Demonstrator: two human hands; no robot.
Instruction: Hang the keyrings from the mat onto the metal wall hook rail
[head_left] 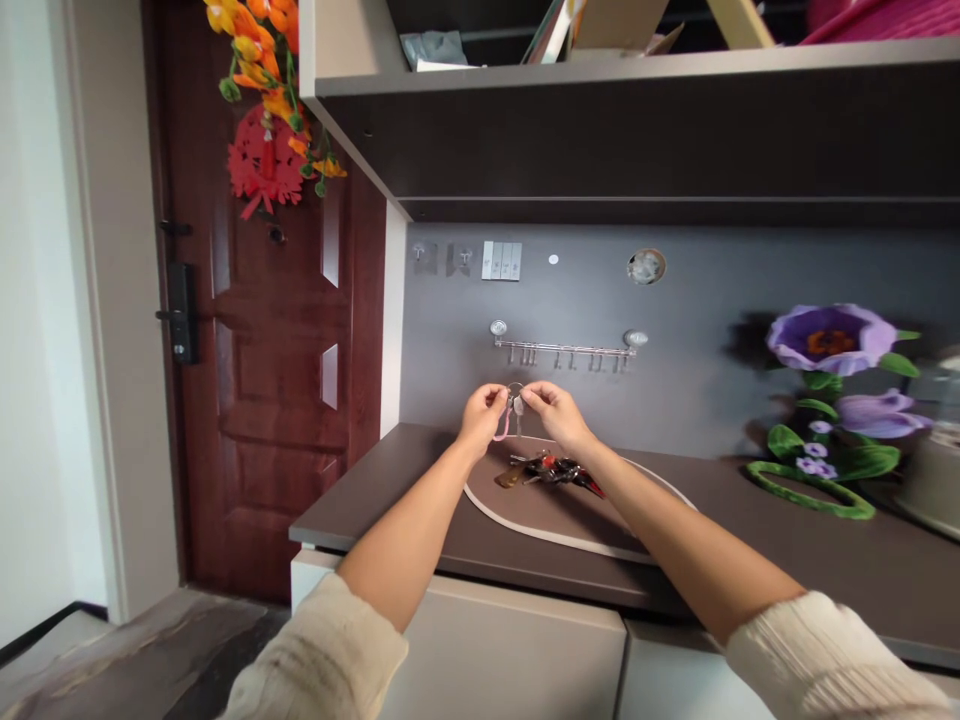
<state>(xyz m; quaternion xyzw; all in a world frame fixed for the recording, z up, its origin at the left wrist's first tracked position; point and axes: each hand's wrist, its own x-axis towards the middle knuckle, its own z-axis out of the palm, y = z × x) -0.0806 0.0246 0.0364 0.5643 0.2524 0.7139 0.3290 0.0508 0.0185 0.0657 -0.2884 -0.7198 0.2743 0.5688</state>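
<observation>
Both my hands pinch a metal key ring (515, 386) held up in front of the grey back panel. My left hand (484, 408) is closed at its left side, my right hand (553, 408) at its right side. A silver key (519, 408) hangs from the ring between them, and a pink strap (504, 425) dangles below my left fingers. Just above and behind is a wall-mounted hook rail (562, 348) with several small hooks. Beneath my hands, a pile of keys (551, 468) with dark and red parts lies on a brown, pale-edged mat (517, 520).
The mat rests on a dark countertop (360, 485). To the right stand purple fabric flowers (832, 340) with a green base. An overhead shelf (637, 140) juts out above. On the left is a dark red door (262, 380) with a black lock (182, 312).
</observation>
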